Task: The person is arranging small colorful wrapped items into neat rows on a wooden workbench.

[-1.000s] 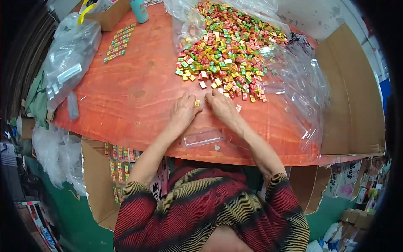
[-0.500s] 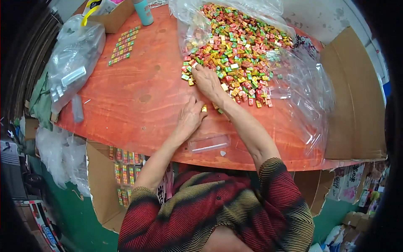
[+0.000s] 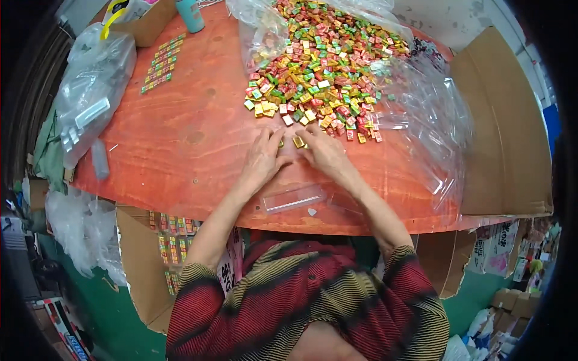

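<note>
A big heap of small wrapped sweets (image 3: 325, 72) in red, yellow, green and gold lies on the red wooden table (image 3: 180, 132). Just in front of its near edge, both my hands are close together on the tabletop. My left hand (image 3: 262, 157) is curled, with a small wrapped piece at its fingertips, mostly hidden. A gold-wrapped sweet (image 3: 298, 142) sits at the fingers of my right hand (image 3: 328, 155), which are bent round it. Nearer to me, a narrow clear plastic tray (image 3: 294, 198) lies flat.
Clear plastic trays (image 3: 427, 126) pile up right of the heap, beside a tall cardboard flap (image 3: 506, 120). Rows of sweets (image 3: 162, 63) lie at the far left, near a plastic bag (image 3: 96, 90) and a blue-green bottle (image 3: 191, 15). Below the edge, a carton (image 3: 141, 265) holds filled packs.
My right hand has drawn back from the heap's left edge toward my left hand, and a gold sweet now shows at its fingers. The whole view has shifted slightly.
</note>
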{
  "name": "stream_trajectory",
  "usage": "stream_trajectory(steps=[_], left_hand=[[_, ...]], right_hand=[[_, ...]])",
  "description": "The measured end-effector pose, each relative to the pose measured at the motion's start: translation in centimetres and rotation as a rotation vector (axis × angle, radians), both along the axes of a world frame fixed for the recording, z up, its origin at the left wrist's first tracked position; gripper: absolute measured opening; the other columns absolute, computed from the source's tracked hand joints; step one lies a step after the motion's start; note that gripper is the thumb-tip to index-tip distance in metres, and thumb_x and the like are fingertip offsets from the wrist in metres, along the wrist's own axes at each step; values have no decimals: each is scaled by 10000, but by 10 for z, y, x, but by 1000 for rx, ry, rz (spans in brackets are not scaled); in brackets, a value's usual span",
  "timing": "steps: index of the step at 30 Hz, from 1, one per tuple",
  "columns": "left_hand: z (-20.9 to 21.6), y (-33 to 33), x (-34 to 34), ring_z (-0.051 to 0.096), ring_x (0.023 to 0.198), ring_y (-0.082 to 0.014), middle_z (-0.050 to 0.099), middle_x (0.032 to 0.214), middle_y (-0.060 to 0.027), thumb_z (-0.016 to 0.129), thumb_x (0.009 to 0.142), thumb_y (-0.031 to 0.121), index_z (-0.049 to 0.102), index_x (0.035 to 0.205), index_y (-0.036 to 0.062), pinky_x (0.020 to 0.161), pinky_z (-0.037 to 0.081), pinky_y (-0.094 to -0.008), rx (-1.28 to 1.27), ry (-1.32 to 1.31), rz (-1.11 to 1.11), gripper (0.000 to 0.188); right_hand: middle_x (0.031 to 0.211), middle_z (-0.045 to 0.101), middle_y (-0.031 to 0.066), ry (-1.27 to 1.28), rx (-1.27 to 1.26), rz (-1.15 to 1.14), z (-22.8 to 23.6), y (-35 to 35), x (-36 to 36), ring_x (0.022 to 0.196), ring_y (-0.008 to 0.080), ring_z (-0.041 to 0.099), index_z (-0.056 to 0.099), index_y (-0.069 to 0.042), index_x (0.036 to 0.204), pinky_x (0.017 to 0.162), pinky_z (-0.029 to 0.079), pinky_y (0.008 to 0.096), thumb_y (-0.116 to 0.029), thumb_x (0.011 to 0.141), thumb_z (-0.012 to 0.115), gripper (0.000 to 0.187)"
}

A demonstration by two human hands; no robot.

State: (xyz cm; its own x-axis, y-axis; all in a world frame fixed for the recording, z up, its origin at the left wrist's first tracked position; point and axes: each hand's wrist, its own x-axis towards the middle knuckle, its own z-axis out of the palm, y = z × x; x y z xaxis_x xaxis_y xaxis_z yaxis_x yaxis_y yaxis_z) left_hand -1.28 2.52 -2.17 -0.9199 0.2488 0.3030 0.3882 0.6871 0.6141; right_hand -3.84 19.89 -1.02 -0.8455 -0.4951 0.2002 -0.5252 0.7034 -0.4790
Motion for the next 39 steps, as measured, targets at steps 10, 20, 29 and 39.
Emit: stream_trajectory(steps=[10,20,29,39], left_hand=[[-9,16,-12,535,912,-305,525,983,-126,683,720,154,546,1076,54,770,443,-394,-14,-16,-55,394],[0,21,-9,515,912,-316,494,952,-125,725,653,157,579,979,60,761,431,-408,-67,-77,-38,371],[10,6,5,532,929,-306,523,983,-136,682,712,132,548,1074,37,780,439,-393,-80,-117,13,397],[-2,-10,-7,556,743,-287,556,761,-141,711,664,116,597,971,20,665,440,-371,-19,-84,164,341]], right_hand=[[810,524,155,196,90,4,-17,4,5,677,304,588,526,-18,899,527,470,401,-74,762,531,149],[817,533,140,231,106,-85,-22,13,16,726,285,540,533,-52,1078,601,440,384,-135,761,582,332],[773,546,115,286,5,5,-2,-7,14,758,270,542,574,-8,935,604,453,362,-82,738,527,215],[758,519,125,209,65,-49,-22,-15,3,750,284,539,535,-23,849,649,446,376,-71,728,539,130]])
